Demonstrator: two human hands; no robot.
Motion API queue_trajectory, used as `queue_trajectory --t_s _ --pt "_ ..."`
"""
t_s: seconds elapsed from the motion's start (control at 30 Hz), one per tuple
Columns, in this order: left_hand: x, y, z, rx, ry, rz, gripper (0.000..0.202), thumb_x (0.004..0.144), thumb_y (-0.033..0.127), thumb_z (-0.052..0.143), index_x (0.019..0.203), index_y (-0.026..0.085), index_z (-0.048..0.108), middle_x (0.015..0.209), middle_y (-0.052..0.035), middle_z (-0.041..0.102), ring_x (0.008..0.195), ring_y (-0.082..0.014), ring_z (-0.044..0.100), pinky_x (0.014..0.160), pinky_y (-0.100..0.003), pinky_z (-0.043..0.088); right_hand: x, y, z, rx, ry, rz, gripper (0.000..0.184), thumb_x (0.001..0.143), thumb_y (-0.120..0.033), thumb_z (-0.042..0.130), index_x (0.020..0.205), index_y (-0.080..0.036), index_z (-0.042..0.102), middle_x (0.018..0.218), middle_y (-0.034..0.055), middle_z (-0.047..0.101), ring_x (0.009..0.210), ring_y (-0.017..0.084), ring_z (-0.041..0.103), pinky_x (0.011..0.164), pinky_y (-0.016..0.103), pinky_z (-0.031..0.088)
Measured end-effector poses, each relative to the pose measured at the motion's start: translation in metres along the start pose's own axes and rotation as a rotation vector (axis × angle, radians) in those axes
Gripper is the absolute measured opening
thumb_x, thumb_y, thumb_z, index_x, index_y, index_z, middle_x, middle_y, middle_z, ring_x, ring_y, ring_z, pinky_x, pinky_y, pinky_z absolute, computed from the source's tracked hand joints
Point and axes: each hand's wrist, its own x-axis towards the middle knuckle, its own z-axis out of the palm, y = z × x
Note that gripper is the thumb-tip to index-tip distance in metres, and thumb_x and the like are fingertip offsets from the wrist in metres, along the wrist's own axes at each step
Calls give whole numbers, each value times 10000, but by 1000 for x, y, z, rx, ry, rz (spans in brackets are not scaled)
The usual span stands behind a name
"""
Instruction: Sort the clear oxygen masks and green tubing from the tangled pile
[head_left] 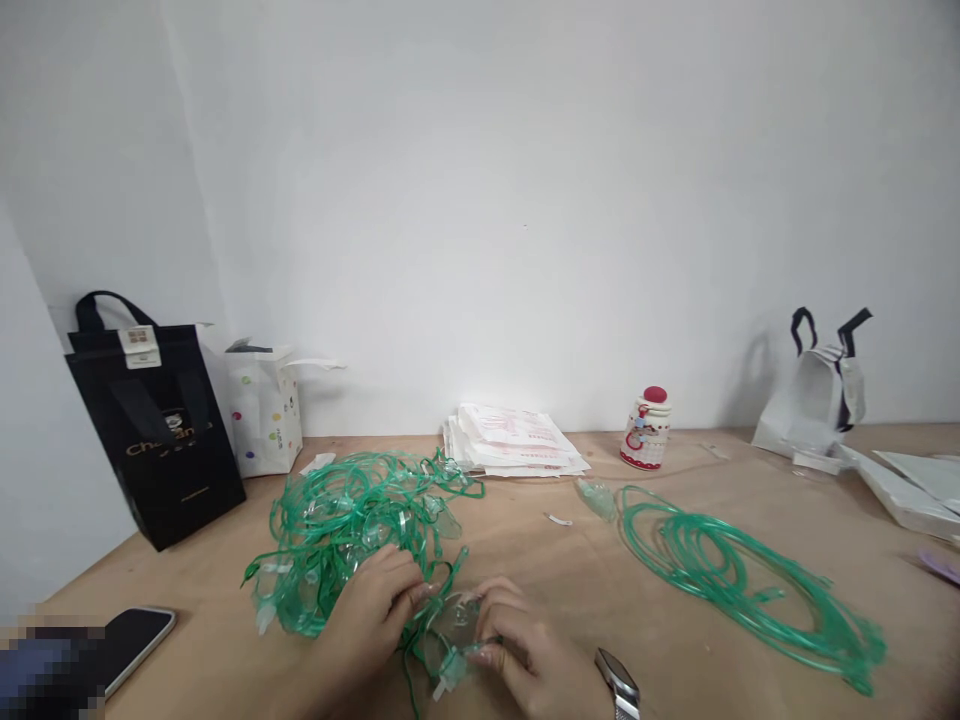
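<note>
1. The left hand [382, 600] has a narrow grip, thumb against forefinger, at one edge of a clear oxygen mask [459, 612]; the fingers partly hide the exact contact.
2. The right hand [517, 640], wearing a wristwatch [619, 680], has an equally narrow grip on the mask's other side, near its pale green connector [454, 665].
3. The mask thus sits between the two grips, low over the tabletop [570, 580]; pinching it from both sides probably steadies the soft plastic and leaves its middle uncovered.
4. Just beyond and left of the left grip lies a tangled heap of green tubing and masks [360, 490], probably kept that close for a short reach.
5. Well to the right of the right grip, a loose coil of green tubing [739, 600] lies apart from the heap, which likely keeps its loops from snagging. A small translucent green mask [598, 498] is at its near end.
6. Farther beyond the grips, a stack of printed paper packets [517, 440] and a red-topped bottle [646, 430] stand by the wall, seemingly out of the hands' way.
7. Far left of the left grip are a black carrier bag [161, 450] and a smartphone [139, 635].
</note>
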Motion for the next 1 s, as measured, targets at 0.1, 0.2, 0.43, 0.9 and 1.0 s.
queue_trajectory --t_s 0.1,0.2,0.43,0.9,1.0 --pt "3 -16 -6 -58 176 -102 327 878 301 390 570 208 449 622 1 485 651 -176 482 632 -272 380 -1 5 -6 -17 22 61 177 842 -242 477 670 -202 487 751 50 549 842 207 505 765 355 431" --pt "6 -28 -11 -54 261 -193 347 895 350 334 601 213 457 631 2 467 645 -183 482 631 -281 386 2 12 -11 -6 84 136 191 847 -262 493 669 -195 511 770 53 559 854 206 515 785 360 428" --pt "-4 -12 -14 -50 5 -195 381 584 456 731 814 219 542 745 35 532 675 -166 516 587 -230 376 5 30 -14 19 205 243 253 850 -363 500 682 -185 563 805 53 576 844 207 538 807 361 427" --pt "-13 0 17 -35 -107 -280 263 852 274 388 664 208 559 673 -27 641 632 -194 590 567 -262 394 7 26 -11 -1 231 273 317 831 -443 507 675 -179 591 781 59 590 824 216 545 789 360 432" --pt "-5 -11 7 -149 153 -330 356 915 339 251 879 193 574 861 -62 652 804 -198 604 701 -296 461 7 26 -12 13 246 284 323 826 -446 513 671 -177 601 780 58 598 831 214 544 789 351 429"
